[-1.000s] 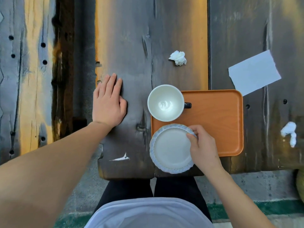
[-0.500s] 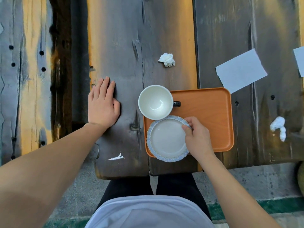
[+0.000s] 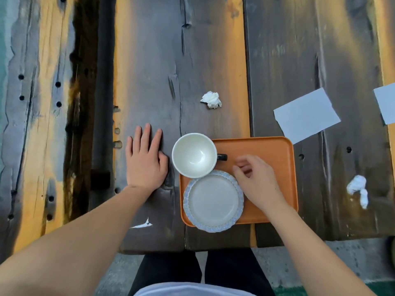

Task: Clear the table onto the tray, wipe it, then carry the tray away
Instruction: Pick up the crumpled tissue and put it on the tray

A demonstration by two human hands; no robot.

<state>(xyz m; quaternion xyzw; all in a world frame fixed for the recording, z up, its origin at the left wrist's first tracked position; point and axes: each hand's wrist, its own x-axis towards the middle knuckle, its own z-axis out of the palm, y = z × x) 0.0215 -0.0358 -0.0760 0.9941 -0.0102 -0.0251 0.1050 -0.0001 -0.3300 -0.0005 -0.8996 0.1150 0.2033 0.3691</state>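
- Weathered plank table point(image 3: 149, 71); orange tray point(image 3: 267, 150) at its near edge
- Plate point(image 3: 213, 201) and cup point(image 3: 194, 154) sit on the tray's left side
- Right hand point(image 3: 256, 180) just beside the plate, fingers loosely curled, empty
- Left hand point(image 3: 145, 159) flat on the wood, fingers spread

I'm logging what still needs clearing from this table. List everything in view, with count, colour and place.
tray: 1, orange, near table edge, right of centre
cup: 1, white with dark handle, empty, overlapping tray's far-left corner
plate: 1, pale with blue scalloped rim, empty, tray's near-left, overhanging its near edge
crumpled tissue: 2, white, one beyond the cup, another right of tray
paper sheet: 2, pale blue-white, far right; second cut off by frame
table: 1, dark weathered wood planks
left hand: flat on table, left of cup
right hand: above tray, empty, beside plate
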